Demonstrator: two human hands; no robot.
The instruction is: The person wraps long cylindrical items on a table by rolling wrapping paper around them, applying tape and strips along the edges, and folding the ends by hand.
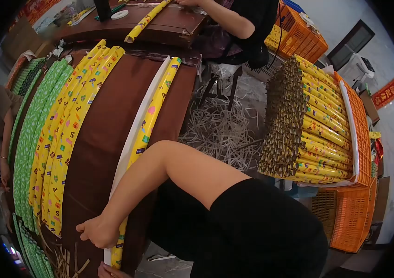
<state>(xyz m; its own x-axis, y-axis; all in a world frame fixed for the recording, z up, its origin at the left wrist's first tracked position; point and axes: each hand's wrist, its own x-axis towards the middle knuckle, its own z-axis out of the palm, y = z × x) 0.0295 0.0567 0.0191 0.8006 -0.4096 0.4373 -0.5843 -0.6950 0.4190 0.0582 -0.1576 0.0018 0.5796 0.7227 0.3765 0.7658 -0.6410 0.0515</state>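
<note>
A long yellow patterned paper roll with a white strip of paper along its left side lies lengthwise on the brown table. My right hand is at the near part of the roll, over its left edge, with fingers curled; what they hold is hidden. At the bottom edge of the view, my left hand grips the near end of the roll, only partly visible. My right forearm passes over the roll's middle.
Yellow wrapping paper and green wrapping paper lie left on the brown table. Stacked yellow rolls rest in an orange crate at right. Paper shreds cover the floor. A co-worker handles another roll ahead.
</note>
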